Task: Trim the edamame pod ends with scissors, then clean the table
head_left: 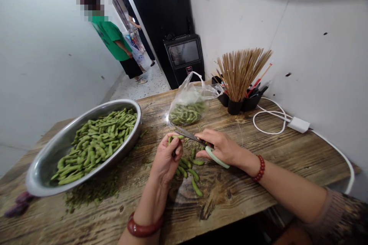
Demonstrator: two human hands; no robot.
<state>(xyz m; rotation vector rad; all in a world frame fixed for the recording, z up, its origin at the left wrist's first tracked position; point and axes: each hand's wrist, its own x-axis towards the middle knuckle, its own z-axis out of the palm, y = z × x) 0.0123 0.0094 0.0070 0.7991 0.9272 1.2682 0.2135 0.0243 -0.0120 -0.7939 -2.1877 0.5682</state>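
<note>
My left hand (168,157) is closed around green edamame pods, one pod (178,136) poking out between thumb and finger. In my right hand (220,147) is a pair of scissors (214,157) with pale green handles, their blades pointing left at that pod's end. Whether the blades touch the pod I cannot tell. Loose edamame pods (196,187) lie on the wooden table under and between my hands. To the left a large metal bowl (138,116) holds a heap of pods. Beyond my hands stands a clear plastic bag (188,93) with more pods.
Small green trimmings (92,193) are scattered by the bowl on the wooden table (230,206). A black holder (235,108) with wooden skewers and pens stands at the back right, near a white cable with an adapter (299,124). A person in a green shirt (110,38) stands near the doorway.
</note>
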